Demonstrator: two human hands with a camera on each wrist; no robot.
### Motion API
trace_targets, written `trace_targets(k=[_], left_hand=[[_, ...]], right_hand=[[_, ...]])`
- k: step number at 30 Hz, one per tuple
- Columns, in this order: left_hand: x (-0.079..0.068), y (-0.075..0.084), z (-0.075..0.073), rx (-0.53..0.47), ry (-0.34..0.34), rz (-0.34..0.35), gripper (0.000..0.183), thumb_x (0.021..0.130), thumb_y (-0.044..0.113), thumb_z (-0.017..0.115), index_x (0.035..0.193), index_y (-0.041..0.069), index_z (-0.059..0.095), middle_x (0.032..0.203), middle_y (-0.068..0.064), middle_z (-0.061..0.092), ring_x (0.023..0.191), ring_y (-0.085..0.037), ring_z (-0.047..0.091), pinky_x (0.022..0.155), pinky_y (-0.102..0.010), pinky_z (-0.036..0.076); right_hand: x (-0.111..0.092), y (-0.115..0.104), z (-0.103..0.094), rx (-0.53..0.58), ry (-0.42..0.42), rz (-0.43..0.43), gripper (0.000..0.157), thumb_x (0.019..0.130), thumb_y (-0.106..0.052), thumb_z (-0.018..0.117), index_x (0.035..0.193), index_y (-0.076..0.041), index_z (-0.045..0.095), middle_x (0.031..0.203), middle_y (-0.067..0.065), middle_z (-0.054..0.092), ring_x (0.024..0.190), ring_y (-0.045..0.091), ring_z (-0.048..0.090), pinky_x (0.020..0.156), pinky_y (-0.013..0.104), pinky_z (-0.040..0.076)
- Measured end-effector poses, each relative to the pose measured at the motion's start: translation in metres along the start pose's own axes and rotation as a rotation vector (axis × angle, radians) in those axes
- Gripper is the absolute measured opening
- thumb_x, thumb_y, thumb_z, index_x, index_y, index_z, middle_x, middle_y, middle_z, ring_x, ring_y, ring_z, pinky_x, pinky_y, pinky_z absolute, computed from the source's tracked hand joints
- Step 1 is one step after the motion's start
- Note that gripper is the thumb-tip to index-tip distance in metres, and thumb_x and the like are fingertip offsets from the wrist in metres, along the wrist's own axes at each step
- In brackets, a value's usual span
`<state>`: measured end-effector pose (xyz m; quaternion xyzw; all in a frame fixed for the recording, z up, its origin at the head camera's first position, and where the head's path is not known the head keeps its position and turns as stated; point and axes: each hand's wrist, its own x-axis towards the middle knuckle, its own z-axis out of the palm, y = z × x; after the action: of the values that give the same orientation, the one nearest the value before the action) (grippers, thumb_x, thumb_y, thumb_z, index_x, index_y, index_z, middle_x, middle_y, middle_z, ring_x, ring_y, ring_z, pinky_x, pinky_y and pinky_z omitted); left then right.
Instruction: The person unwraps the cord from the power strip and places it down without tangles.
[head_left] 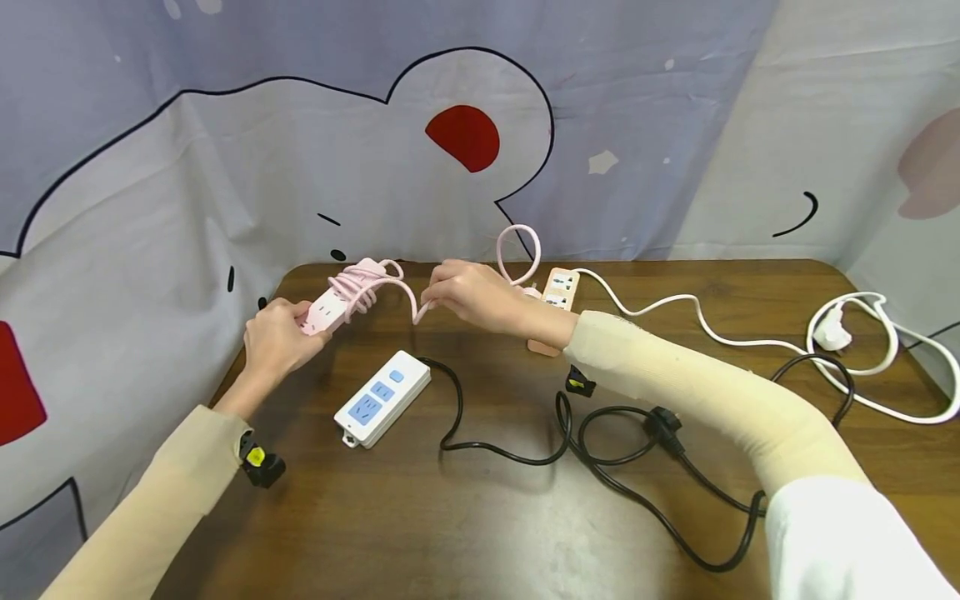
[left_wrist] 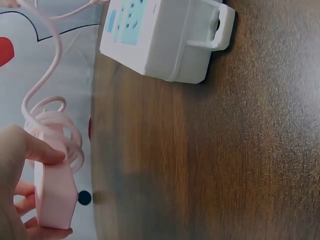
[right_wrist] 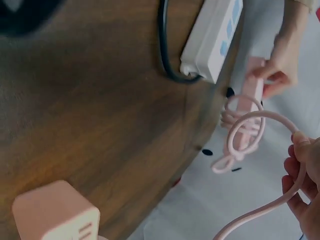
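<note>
A pink power strip (head_left: 324, 313) has loops of its own pink cord (right_wrist: 239, 125) wound about its far half. My left hand (head_left: 279, 337) grips the near end of this strip; in the left wrist view the thumb (left_wrist: 47, 150) lies along its edge. To the right, my right hand (head_left: 480, 293) pinches the free run of the pink cord between thumb and fingers. From there the cord rises in a loop (head_left: 519, 229) behind the hand. A white power strip (head_left: 384, 398) with blue sockets lies on the table, below and between both hands.
An orange-and-white power strip (head_left: 561, 283) lies partly hidden behind my right forearm. Its white cord (head_left: 738, 340) runs right to a coil with a white plug (head_left: 831, 330). A black cord (head_left: 495, 451) and black plug (head_left: 663, 427) lie on the brown table (head_left: 465, 525). A printed curtain (head_left: 300, 175) hangs behind.
</note>
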<state>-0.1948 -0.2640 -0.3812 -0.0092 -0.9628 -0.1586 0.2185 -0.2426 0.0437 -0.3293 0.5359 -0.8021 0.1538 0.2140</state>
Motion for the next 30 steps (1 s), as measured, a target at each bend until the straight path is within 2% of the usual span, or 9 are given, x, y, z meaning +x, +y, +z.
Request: trace_targets(k=[5,11,17,23,30], left_hand=[[0.002,0.001,-0.002,-0.039,0.022,-0.029,0.053,0.071,0.026,0.075,0.114,-0.002,0.068,0.1,-0.026,0.066,0.083,-0.044,0.061,0.069,-0.055,0.042],[0.006,0.011,-0.008,-0.064,0.04,-0.023,0.051,0.071,0.025,0.075,0.114,-0.001,0.069,0.1,-0.025,0.066,0.085,-0.043,0.061,0.07,-0.054,0.04],[0.005,0.03,-0.016,-0.106,0.034,-0.006,0.052,0.07,0.025,0.075,0.114,-0.001,0.068,0.1,-0.024,0.067,0.085,-0.041,0.062,0.073,-0.053,0.039],[0.002,0.052,-0.025,-0.163,0.02,0.013,0.053,0.069,0.025,0.076,0.115,0.0,0.069,0.101,-0.022,0.068,0.084,-0.038,0.062,0.072,-0.049,0.039],[0.0,0.066,-0.03,-0.179,0.003,0.039,0.053,0.069,0.026,0.077,0.115,0.003,0.069,0.099,-0.018,0.068,0.081,-0.034,0.062,0.071,-0.047,0.039]], right_hand=[[-0.007,-0.004,0.009,-0.018,-0.043,-0.02,0.011,0.086,-0.01,0.068,0.093,-0.01,0.076,0.085,0.001,0.066,0.084,0.014,0.062,0.077,0.028,0.051],[-0.013,0.001,0.022,0.011,-0.124,0.003,0.01,0.086,-0.014,0.069,0.093,-0.012,0.077,0.084,-0.001,0.066,0.083,0.014,0.062,0.074,0.029,0.052],[-0.015,0.009,0.036,0.008,-0.202,0.036,0.011,0.086,-0.013,0.069,0.094,-0.012,0.077,0.086,0.0,0.068,0.086,0.016,0.062,0.076,0.031,0.052],[-0.013,0.022,0.05,0.01,-0.226,0.05,0.011,0.085,-0.009,0.069,0.092,-0.011,0.077,0.088,0.002,0.07,0.09,0.02,0.063,0.082,0.032,0.051],[-0.008,0.042,0.058,0.029,-0.273,0.121,0.013,0.084,-0.009,0.068,0.095,-0.008,0.075,0.094,0.004,0.072,0.097,0.023,0.061,0.088,0.034,0.048]])
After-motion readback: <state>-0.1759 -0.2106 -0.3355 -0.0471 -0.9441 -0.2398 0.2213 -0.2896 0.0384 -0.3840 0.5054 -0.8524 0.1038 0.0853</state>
